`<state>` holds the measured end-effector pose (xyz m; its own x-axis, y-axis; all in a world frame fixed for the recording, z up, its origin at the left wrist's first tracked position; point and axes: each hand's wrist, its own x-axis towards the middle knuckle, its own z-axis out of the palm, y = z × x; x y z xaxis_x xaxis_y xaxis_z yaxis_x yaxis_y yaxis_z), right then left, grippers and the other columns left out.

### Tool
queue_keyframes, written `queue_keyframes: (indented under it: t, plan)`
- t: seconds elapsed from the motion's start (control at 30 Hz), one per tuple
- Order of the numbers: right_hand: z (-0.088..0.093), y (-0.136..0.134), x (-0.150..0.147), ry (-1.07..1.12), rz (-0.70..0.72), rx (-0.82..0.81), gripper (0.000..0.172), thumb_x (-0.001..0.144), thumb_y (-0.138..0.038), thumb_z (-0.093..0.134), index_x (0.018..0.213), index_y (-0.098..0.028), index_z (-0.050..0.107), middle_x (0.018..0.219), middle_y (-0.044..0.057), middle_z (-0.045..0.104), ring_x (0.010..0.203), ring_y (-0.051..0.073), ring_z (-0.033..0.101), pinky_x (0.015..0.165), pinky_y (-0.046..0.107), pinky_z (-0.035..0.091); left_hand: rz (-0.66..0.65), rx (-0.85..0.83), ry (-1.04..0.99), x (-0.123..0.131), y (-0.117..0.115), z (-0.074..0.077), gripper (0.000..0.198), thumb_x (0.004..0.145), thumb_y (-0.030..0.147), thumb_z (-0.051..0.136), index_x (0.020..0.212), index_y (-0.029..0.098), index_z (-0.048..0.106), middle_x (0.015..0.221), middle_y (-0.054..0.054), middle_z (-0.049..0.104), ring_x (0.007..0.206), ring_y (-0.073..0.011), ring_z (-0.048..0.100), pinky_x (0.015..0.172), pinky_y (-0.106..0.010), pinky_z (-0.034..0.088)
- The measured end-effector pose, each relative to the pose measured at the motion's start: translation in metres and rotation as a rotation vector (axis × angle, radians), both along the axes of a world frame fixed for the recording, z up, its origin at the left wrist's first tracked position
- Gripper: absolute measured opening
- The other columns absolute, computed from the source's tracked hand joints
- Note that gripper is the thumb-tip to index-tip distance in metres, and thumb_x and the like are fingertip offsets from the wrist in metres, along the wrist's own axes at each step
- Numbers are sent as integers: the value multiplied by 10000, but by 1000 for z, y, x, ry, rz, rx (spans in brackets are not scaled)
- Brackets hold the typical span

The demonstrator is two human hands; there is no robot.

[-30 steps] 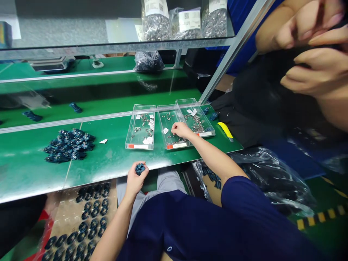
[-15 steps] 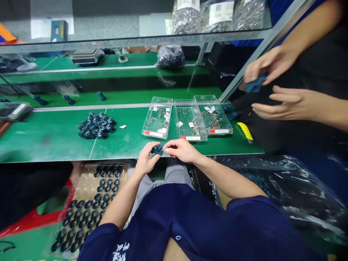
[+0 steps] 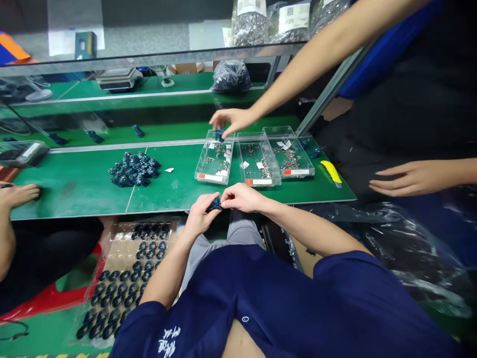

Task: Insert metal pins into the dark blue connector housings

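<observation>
My left hand [image 3: 201,215] grips a small dark teal plastic part [image 3: 215,203] just in front of the table edge. Against the right side of that part, my right hand [image 3: 241,197] has thumb and forefinger pinched together; whatever they hold is hidden. Beyond my hands stand clear plastic trays of small metal pieces: a left tray [image 3: 211,169], a middle tray [image 3: 259,171] and a right tray [image 3: 298,161]. A heap of similar teal parts [image 3: 134,169] lies on the green table to the left.
A co-worker's hand [image 3: 234,122] holds a teal part above the left tray; their other hand [image 3: 406,179] is at right. Another person's hand [image 3: 20,195] rests at far left. A yellow cutter [image 3: 331,173] lies at right. Dark rings fill a sheet [image 3: 119,258] below the table.
The co-worker on the right has reached an arm across, bringing a teal part over the left tray. Another person's hand has appeared at far left. My right fingers have closed in on my part.
</observation>
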<state>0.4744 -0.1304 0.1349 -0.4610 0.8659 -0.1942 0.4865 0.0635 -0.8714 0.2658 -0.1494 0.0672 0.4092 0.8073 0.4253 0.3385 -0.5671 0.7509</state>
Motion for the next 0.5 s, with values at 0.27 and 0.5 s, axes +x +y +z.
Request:
queue_keyframes:
  t: [0.27,0.5]
  plan:
    - [-15,3,-4,-75,-49,24,28,690,-177,683,686,-151,673,530,-32,617,513,98,583,478,173,388,-50,56,97,1,5,-2,426,884,275,647,1307,236,617,1184,-119,702,1124,-265,631,1002,-458,496]
    - [-41,10,-1,310,-217,-328,257,584,-109,782,740,-150,583,532,-37,641,488,109,617,471,185,516,-95,-13,104,4,10,1,413,875,314,667,1280,241,642,1192,-105,713,1125,-265,649,1008,-433,498]
